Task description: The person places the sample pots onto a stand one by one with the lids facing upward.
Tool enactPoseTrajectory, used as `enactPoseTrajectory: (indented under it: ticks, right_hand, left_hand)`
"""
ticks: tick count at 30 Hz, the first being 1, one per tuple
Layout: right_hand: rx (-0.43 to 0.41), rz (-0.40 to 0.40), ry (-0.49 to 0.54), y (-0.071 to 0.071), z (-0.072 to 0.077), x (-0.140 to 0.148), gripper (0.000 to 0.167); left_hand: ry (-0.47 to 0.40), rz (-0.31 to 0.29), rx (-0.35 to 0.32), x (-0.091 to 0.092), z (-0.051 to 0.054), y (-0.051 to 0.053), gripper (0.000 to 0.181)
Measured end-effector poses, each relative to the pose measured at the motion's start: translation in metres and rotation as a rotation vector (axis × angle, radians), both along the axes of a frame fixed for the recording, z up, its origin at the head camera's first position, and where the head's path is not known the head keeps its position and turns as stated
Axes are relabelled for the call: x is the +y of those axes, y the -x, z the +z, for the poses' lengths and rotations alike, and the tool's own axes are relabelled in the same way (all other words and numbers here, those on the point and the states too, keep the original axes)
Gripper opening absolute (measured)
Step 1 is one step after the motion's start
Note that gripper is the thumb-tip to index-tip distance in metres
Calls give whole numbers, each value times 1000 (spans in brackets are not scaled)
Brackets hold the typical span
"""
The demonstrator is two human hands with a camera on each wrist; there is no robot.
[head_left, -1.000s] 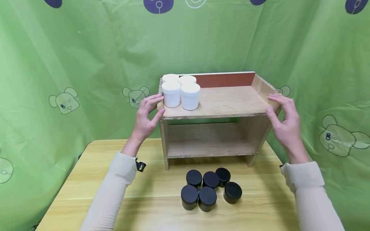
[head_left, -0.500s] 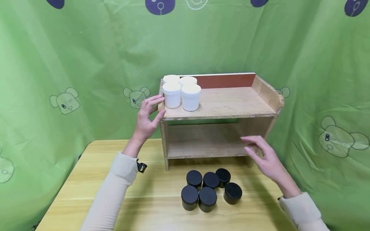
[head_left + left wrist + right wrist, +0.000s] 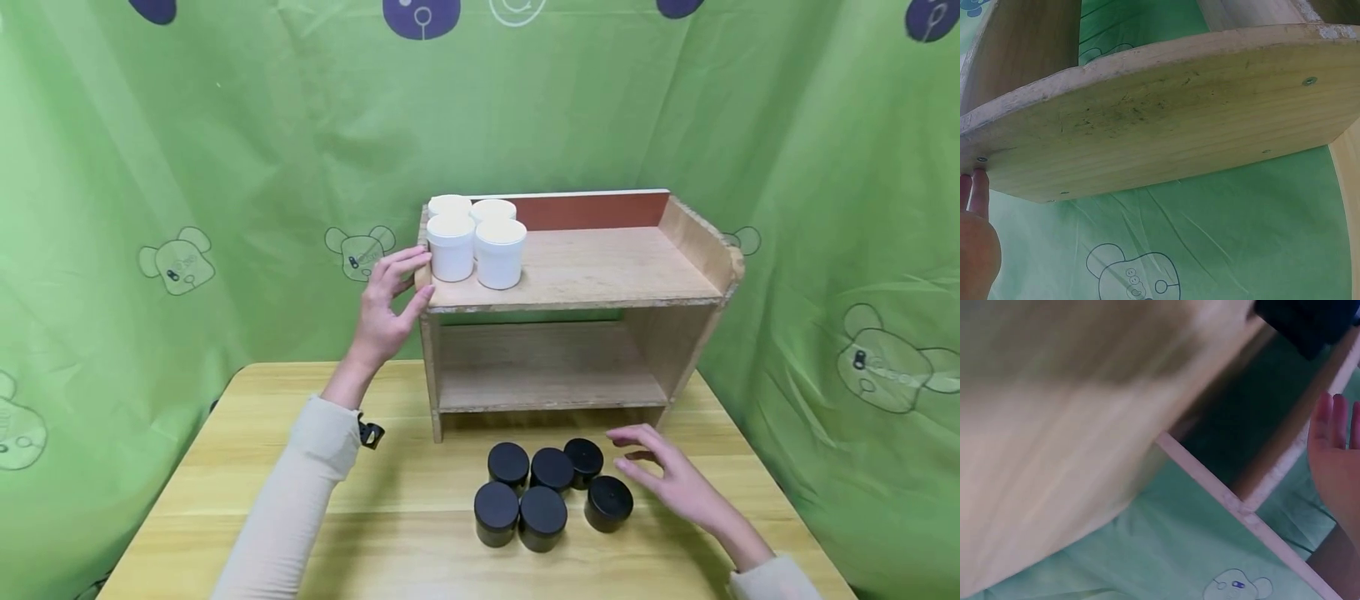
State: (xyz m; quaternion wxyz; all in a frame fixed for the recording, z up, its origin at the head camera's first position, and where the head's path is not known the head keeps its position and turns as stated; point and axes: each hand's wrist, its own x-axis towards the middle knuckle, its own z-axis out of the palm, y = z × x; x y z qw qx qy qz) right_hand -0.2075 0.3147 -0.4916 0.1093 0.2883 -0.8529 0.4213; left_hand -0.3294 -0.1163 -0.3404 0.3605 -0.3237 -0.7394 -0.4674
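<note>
My left hand (image 3: pixel 384 312) rests on the upper left front corner of the wooden shelf (image 3: pixel 585 271); in the left wrist view its fingers (image 3: pixel 980 194) touch the side panel (image 3: pixel 1166 119). Several white jars (image 3: pixel 500 260) stand grouped on the shelf's top board, just right of that hand. My right hand (image 3: pixel 678 483), fingers spread and holding nothing, is over the table just right of the black jars (image 3: pixel 608 502). In the right wrist view the right hand (image 3: pixel 1338 462) shows at the right edge.
Several black jars (image 3: pixel 543 517) stand on the wooden table (image 3: pixel 262 467) in front of the shelf. The shelf's lower board (image 3: pixel 547 375) is bare. A green curtain (image 3: pixel 247 125) with printed bear faces surrounds the table.
My right hand has left the shelf's upper right corner and moved down and left to the black jars. My left hand has stayed at the left corner.
</note>
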Motion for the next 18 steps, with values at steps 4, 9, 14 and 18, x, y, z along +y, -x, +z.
enactPoseTrajectory:
  ticks: [4,9,14,18]
  right_hand:
    - [-31,47,34,-3,-13,3,37]
    - [-64,94,53,-7,-23,5,33]
    - [-95,108,32,-11,-29,3,32]
    - [-153,100,-2,-14,-33,4,36]
  left_hand:
    - [4,-3,0,-1,1,-1,41]
    - [-2,2,6,-1,1,-1,41]
    - [-1,-8,1,-1,1,0,40]
    - [-2,-12,-1,-1,0,0,41]
